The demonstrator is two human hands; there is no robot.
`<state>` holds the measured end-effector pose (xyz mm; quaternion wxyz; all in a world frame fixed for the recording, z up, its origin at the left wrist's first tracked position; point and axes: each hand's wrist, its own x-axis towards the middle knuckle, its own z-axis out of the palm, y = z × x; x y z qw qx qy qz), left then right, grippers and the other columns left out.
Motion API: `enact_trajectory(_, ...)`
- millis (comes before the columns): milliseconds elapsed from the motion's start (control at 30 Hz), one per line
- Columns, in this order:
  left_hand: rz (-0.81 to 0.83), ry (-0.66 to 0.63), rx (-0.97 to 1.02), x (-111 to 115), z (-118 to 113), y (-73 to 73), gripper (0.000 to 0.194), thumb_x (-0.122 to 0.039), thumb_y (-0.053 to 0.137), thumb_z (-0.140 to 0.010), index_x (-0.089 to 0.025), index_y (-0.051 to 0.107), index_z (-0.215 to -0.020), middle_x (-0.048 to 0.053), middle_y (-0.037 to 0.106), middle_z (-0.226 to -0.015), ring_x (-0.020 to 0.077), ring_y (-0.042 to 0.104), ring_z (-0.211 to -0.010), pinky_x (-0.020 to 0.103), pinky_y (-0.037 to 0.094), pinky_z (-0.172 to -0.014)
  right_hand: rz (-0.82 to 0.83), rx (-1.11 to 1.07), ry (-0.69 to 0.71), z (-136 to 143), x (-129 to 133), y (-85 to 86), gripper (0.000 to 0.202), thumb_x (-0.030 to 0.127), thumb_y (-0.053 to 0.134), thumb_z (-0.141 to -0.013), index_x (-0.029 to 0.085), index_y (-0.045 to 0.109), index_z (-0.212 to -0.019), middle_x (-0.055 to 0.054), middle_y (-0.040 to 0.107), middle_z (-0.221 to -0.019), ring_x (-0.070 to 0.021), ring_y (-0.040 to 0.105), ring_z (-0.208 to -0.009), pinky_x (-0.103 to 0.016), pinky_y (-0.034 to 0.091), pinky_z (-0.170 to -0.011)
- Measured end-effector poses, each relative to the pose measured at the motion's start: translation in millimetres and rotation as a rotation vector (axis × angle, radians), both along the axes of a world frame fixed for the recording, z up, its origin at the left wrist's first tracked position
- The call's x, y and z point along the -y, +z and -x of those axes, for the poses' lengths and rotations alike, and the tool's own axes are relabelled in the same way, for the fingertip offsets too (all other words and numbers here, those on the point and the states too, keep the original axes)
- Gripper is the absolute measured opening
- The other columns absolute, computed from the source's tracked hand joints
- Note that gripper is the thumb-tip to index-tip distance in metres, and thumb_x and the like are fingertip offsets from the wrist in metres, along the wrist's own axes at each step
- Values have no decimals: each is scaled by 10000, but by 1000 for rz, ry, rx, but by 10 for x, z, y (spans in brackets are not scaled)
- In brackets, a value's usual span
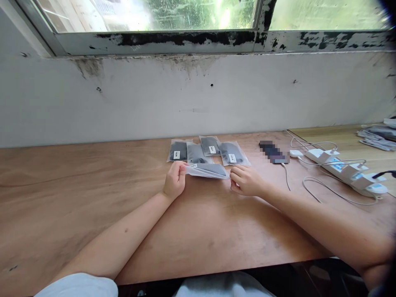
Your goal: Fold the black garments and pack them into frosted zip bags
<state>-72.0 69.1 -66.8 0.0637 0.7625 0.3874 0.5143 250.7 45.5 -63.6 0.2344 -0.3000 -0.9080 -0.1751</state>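
Pinched between thumb and fingers of the left hand (175,180) at one end and the right hand (246,180) at the other, a frosted packet (208,170) spans the gap above the wooden table (148,239). Directly beyond the grip lie four flat packets (203,152) with dark contents. Right of the grip are a pixelated device (274,152) with a cable (287,177) and, farther right, a white power strip (346,171).
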Motion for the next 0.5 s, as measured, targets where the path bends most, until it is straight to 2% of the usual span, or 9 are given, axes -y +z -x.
enact_trajectory(100, -15, -156, -1, 12, 53, 17, 379, -405, 331, -1026, -206, 547, -786, 129, 662, -1210, 266, 600, -1184, 451, 473, -1008, 150, -90, 112, 69, 51, 82, 90, 150, 558, -814, 195, 569, -736, -72, 593, -878, -186, 497, -771, -318, 403, -694)
enact_trajectory(200, -23, -311, -88, 19, 64, 12, 366, -374, 399, -996, -204, 554, -711, 134, 659, -1278, 284, 584, -1243, 473, 462, -1043, 335, -110, 252, 155, 41, 180, 100, 229, 603, -861, 202, 602, -764, -94, 615, -1107, -206, 552, -924, -362, 446, -845)
enact_trajectory(267, -26, -391, -190, 17, 46, 6, 248, -327, 496, -948, -202, 606, -765, 135, 662, -1281, 288, 585, -1248, 472, 465, -1046, 397, -134, 201, 237, -45, 231, 124, 264, 580, -914, 205, 631, -818, -98, 619, -1145, -218, 568, -974, -381, 450, -897)
enact_trajectory(333, -49, -445, -296, 11, 27, 8, 157, -336, 582, -892, -200, 654, -926, 147, 629, -1333, 308, 555, -1288, 494, 448, -1070, 438, -135, 86, 342, -185, 261, 133, 280, 550, -950, 203, 653, -917, -104, 636, -1109, -228, 587, -994, -379, 459, -901)
enact_trajectory(400, -88, -485, -402, 0, 26, 19, 315, -392, 650, -840, -196, 648, -1087, 166, 591, -1379, 333, 527, -1314, 520, 432, -1085, 496, -91, -7, 460, -343, 277, 187, 314, 543, -965, 191, 649, -1058, -116, 651, -1111, -247, 600, -1049, -374, 462, -905)
enact_trajectory(500, -163, -502, -551, -17, 61, 43, 439, -460, 715, -783, -191, 644, -1122, 185, 586, -1372, 359, 533, -1293, 540, 430, -1074, 583, -4, -124, 627, -529, 305, 309, 390, 495, -990, 181, 618, -1182, -124, 689, -1105, -277, 623, -1069, -395, 444, -912)
